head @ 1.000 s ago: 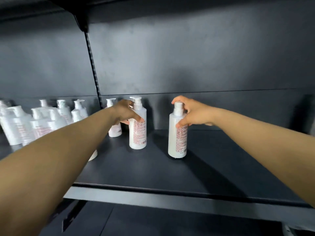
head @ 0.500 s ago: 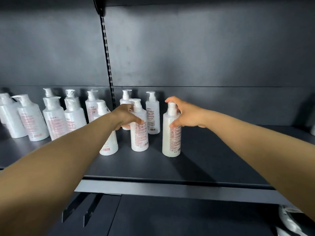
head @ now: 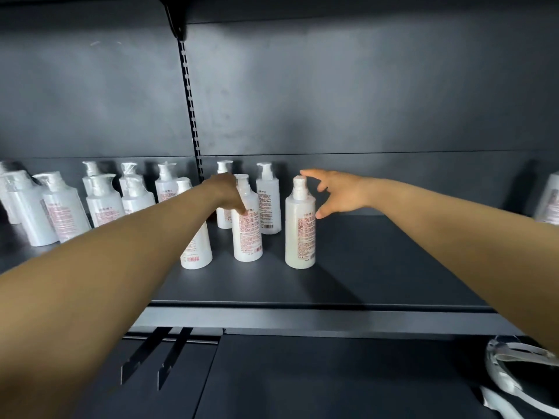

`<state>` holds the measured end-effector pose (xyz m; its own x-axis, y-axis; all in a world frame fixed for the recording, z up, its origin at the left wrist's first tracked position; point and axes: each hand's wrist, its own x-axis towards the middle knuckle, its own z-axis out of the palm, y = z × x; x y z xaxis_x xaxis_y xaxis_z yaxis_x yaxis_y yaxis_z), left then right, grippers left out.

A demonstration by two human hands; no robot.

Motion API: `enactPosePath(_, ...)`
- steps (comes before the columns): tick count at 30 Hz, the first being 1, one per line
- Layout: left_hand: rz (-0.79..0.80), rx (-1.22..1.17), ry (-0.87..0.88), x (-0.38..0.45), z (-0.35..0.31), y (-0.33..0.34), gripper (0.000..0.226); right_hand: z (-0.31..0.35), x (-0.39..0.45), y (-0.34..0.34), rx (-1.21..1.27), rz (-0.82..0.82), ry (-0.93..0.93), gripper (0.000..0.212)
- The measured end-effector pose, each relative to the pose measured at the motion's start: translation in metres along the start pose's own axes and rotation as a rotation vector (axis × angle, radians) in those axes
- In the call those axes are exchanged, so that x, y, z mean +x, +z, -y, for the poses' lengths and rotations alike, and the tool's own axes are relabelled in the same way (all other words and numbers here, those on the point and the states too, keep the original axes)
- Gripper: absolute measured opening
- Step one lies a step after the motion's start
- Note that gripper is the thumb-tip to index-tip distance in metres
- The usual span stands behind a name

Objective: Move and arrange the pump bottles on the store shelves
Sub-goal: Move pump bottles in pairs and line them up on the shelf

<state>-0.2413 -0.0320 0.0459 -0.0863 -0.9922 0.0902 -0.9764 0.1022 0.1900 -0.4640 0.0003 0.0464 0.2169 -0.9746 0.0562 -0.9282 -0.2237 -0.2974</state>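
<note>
While both arms reach over the dark shelf [head: 378, 267], the head view (the only one) looks like the set-down step. The right hand [head: 338, 192] is spread, fingers fanned out beside the pump top of the rightmost bottle [head: 300, 225], thumb tip right at its shoulder; can't tell if it actually touches. That bottle stands upright near the middle of the shelf, apart from its neighbours.

The left hand [head: 227, 192] is curled over the shoulder of the next bottle [head: 246, 225] to the left, fingertips on its label. I'd say that one is being nudged into line. Next move probably calls for squaring these two with the front bottle [head: 196, 252] further left, without knocking the two behind them [head: 267, 204] at the far wall.

As for contents, they're all white, mostly opaque plastic, so fill levels can't be read. A bigger cluster [head: 102, 201] sits far left, some pump heads wrapped in film.
</note>
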Motion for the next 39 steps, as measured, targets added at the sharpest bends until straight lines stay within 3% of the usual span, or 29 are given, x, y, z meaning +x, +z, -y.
enactPosePath(7, 0.012, 0.174, 0.116, -0.028, -0.055, -0.041, 0.065, -0.034, -0.047, -0.033, -0.188, 0.022, 0.077, 0.093)
enactPosePath(15, 0.001, 0.200, 0.195, -0.055, -0.157, -0.054, 0.084, -0.111, -0.119, -0.078, -0.217, 0.003, 0.173, 0.093)
enactPosePath(28, 0.055, 0.176, 0.308, -0.084, -0.370, 0.007, 0.089, -0.296, -0.244, -0.145, -0.351, -0.049, 0.254, 0.091)
enactPosePath(39, 0.101, 0.201, 0.430, -0.070, -0.473, 0.054, 0.090, -0.410, -0.303, -0.170, -0.370, -0.121, 0.347, 0.095)
